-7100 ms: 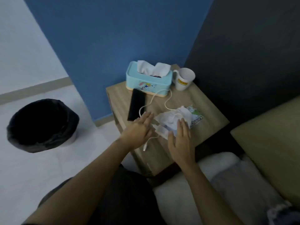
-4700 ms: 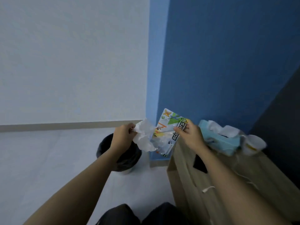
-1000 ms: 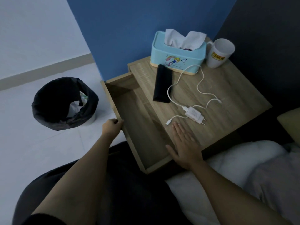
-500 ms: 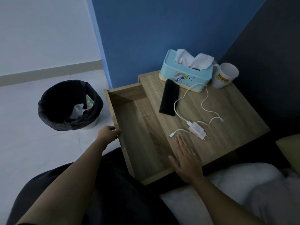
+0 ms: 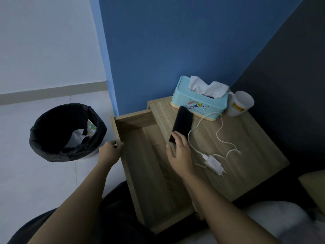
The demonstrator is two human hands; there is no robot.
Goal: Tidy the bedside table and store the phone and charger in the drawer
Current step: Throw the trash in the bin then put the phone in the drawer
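The black phone [image 5: 182,123] lies flat on the wooden bedside table [image 5: 249,148], in front of the tissue box. My right hand [image 5: 179,153] reaches over the table's left edge; its fingertips rest on the phone's near end, thumb spread apart to the left. The white charger [image 5: 213,164] lies to the right of that hand, its cable [image 5: 219,134] looping toward the tissue box. The drawer [image 5: 131,187] stands pulled out to the left, with nothing in it. My left hand [image 5: 110,153] grips the drawer's front wall.
A light blue tissue box [image 5: 200,103] and a white mug [image 5: 240,103] stand at the table's back against the blue wall. A black-lined bin [image 5: 67,132] holding crumpled paper sits on the floor to the left. White bedding [image 5: 274,219] lies at the lower right.
My right hand has moved forward from the table's near edge onto the near end of the phone. The left hand stays on the open drawer's front wall.
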